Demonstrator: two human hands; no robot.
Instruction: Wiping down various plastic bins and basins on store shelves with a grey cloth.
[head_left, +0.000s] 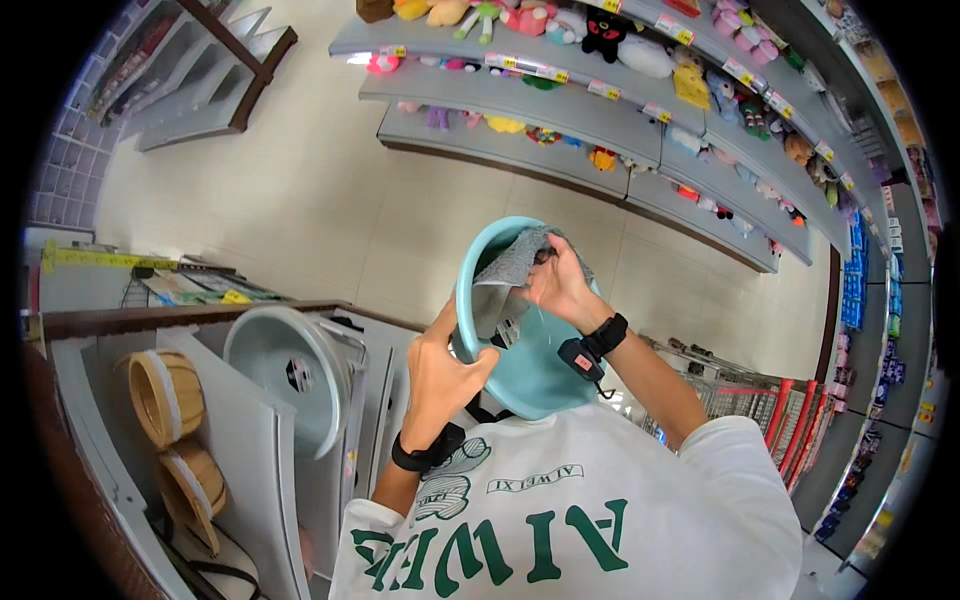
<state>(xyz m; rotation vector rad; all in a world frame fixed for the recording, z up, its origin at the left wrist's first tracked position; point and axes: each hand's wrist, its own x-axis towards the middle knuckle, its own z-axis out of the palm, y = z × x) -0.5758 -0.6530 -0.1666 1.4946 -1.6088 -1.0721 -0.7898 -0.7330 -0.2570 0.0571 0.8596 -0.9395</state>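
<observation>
Tilted against my body is a light blue plastic basin (551, 367). My left hand (446, 371) grips its rim on the left side, with the thumb over the edge. A grey fluffy cloth (517, 259) lies along the basin's inner wall and over its far rim. My right hand (559, 285) reaches inside the basin and holds the cloth between thumb and fingers. A black and white label (506, 332) shows below the cloth. Each wrist wears a black band.
At the left, a shelf bears a pale grey basin (289, 375) and wooden buckets (165, 397). Shelves with plush toys (604, 36) run along the far side. Shopping carts (750, 409) stand at the right, near stocked shelves. The tiled floor (315, 202) lies between the shelves.
</observation>
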